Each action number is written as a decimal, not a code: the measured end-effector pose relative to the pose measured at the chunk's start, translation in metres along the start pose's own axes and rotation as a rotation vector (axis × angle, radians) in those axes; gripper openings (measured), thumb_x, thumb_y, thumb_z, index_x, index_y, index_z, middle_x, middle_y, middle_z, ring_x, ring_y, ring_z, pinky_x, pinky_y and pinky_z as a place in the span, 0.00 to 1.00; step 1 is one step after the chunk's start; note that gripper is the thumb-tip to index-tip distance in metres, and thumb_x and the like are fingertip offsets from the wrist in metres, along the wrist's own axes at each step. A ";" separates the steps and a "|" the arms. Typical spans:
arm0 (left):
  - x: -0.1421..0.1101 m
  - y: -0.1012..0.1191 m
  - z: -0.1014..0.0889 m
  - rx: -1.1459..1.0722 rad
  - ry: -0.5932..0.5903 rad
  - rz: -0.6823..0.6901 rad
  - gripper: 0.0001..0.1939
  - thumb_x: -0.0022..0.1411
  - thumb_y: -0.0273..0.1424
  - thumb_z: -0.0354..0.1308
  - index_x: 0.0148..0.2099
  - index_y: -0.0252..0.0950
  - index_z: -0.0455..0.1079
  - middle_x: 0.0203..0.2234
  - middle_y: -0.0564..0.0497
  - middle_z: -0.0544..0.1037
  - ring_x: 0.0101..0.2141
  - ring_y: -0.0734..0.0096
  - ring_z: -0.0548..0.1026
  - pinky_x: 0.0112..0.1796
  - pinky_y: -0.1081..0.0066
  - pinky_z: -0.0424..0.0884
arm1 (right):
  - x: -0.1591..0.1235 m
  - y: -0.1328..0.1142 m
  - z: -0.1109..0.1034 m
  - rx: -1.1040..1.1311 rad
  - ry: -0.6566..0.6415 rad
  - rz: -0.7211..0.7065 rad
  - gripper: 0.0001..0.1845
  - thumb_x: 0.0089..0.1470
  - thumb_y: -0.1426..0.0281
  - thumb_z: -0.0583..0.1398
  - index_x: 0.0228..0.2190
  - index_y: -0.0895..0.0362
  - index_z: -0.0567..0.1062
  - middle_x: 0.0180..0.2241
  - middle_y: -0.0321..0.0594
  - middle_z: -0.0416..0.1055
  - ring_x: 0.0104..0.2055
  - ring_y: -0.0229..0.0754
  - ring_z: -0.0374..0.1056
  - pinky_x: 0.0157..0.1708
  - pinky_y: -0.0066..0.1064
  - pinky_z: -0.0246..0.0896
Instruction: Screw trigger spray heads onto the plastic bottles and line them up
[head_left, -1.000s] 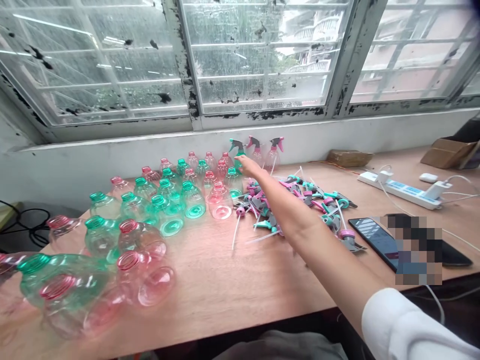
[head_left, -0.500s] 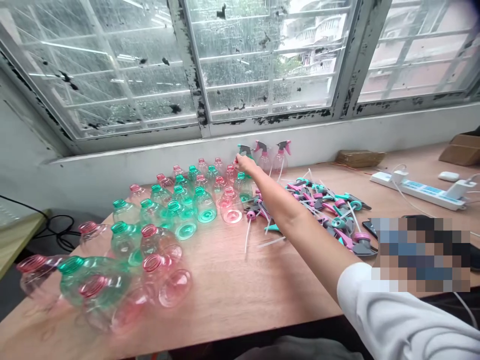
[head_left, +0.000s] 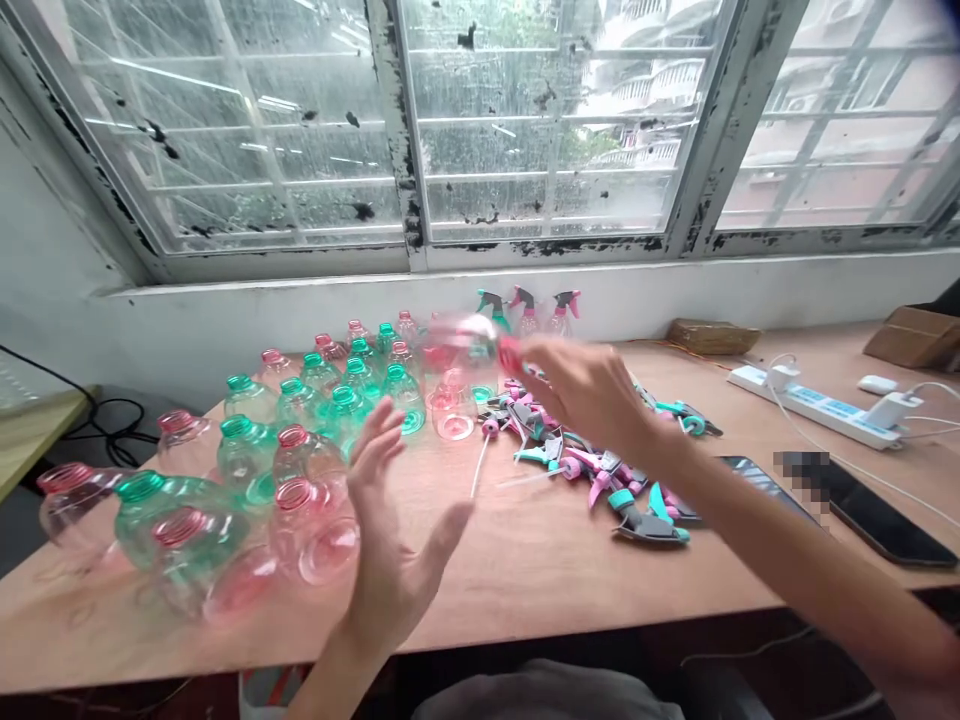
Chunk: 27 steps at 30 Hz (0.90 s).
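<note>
My right hand grips the neck of a clear pink bottle. The bottle is tipped on its side in the air and blurred by motion. Lower and to the left, my left hand is raised over the table with its fingers spread, holding nothing. Behind it stand several open-necked pink and green bottles, among them a green bottle and a pink bottle. Below my right forearm lies a loose pile of trigger sprayer heads in pink, teal and grey, some with white tubes.
Against the wall stand three bottles with sprayers fitted, one a pink spray bottle. A power strip, a brown package, a cardboard box and a dark phone lie to the right. The wooden table ends close in front of me.
My right hand has drawn back from the rear of the bottles, bringing a pink bottle up and tilting it. My left hand has come into view, open. The view has shifted slightly.
</note>
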<state>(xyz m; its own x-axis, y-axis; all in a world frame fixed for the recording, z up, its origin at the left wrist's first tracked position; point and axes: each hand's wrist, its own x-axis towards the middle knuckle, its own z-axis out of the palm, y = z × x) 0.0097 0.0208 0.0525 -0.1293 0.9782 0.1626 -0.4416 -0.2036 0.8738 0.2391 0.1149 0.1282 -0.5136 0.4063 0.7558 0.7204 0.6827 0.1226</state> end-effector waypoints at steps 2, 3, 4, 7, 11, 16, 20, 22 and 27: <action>-0.002 -0.004 0.013 -0.080 -0.175 -0.066 0.49 0.46 0.47 0.77 0.68 0.52 0.62 0.69 0.45 0.65 0.66 0.36 0.63 0.59 0.48 0.67 | -0.064 -0.030 -0.014 0.204 0.107 -0.084 0.10 0.69 0.77 0.55 0.47 0.56 0.74 0.42 0.47 0.83 0.40 0.48 0.79 0.36 0.34 0.72; -0.004 -0.007 0.019 -0.113 -0.260 -0.111 0.53 0.42 0.53 0.77 0.68 0.52 0.61 0.69 0.44 0.65 0.65 0.32 0.64 0.58 0.46 0.68 | -0.093 -0.043 -0.018 0.290 0.097 -0.073 0.13 0.67 0.79 0.56 0.50 0.57 0.73 0.45 0.51 0.82 0.45 0.50 0.79 0.39 0.35 0.73; -0.005 -0.010 0.022 -0.132 -0.339 -0.184 0.54 0.42 0.57 0.74 0.68 0.50 0.62 0.68 0.41 0.65 0.63 0.28 0.67 0.55 0.43 0.70 | -0.118 -0.054 -0.020 0.371 0.077 -0.040 0.18 0.65 0.82 0.56 0.54 0.59 0.71 0.47 0.54 0.81 0.47 0.52 0.79 0.41 0.36 0.74; -0.012 -0.022 0.022 -0.055 -0.319 -0.187 0.51 0.39 0.56 0.76 0.65 0.48 0.68 0.64 0.40 0.70 0.58 0.28 0.72 0.53 0.45 0.72 | -0.165 -0.076 -0.020 0.488 0.050 0.030 0.27 0.63 0.84 0.53 0.60 0.56 0.68 0.43 0.51 0.82 0.40 0.50 0.81 0.35 0.35 0.76; -0.013 -0.030 0.007 0.038 -0.239 -0.213 0.34 0.53 0.48 0.73 0.59 0.41 0.73 0.58 0.40 0.76 0.57 0.34 0.73 0.57 0.48 0.69 | -0.180 -0.073 -0.010 0.570 -0.067 0.127 0.17 0.68 0.76 0.56 0.56 0.54 0.70 0.41 0.48 0.82 0.38 0.50 0.81 0.35 0.35 0.77; -0.004 -0.028 -0.007 -0.076 -0.121 -0.284 0.21 0.66 0.37 0.65 0.59 0.42 0.71 0.58 0.44 0.75 0.61 0.42 0.71 0.58 0.51 0.70 | -0.183 -0.024 0.014 0.262 -0.052 0.422 0.07 0.68 0.67 0.57 0.45 0.51 0.74 0.49 0.50 0.78 0.55 0.59 0.74 0.51 0.51 0.73; -0.003 -0.033 -0.016 -0.013 -0.119 -0.304 0.25 0.60 0.33 0.71 0.58 0.43 0.71 0.57 0.45 0.75 0.60 0.43 0.72 0.56 0.53 0.73 | -0.183 0.009 0.040 0.029 -0.185 0.570 0.18 0.65 0.61 0.60 0.53 0.54 0.71 0.60 0.58 0.69 0.62 0.68 0.65 0.57 0.63 0.66; -0.003 -0.039 -0.022 0.006 -0.107 -0.282 0.33 0.54 0.36 0.75 0.60 0.45 0.68 0.53 0.45 0.78 0.55 0.42 0.76 0.51 0.53 0.76 | -0.183 0.016 0.052 0.034 -0.225 0.616 0.22 0.62 0.59 0.62 0.53 0.55 0.71 0.61 0.62 0.66 0.64 0.72 0.63 0.56 0.66 0.65; -0.003 -0.052 -0.030 -0.025 -0.079 -0.315 0.35 0.53 0.44 0.74 0.60 0.43 0.68 0.48 0.42 0.80 0.42 0.48 0.82 0.36 0.62 0.77 | -0.186 0.022 0.062 0.174 -0.133 0.653 0.09 0.61 0.62 0.61 0.42 0.51 0.73 0.59 0.56 0.68 0.65 0.66 0.61 0.58 0.61 0.65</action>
<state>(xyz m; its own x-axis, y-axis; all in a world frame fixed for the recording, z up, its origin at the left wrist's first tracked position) 0.0068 0.0276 -0.0072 0.0858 0.9933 -0.0779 -0.4708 0.1093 0.8754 0.3215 0.0924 -0.0493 -0.0606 0.8314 0.5524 0.8220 0.3556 -0.4448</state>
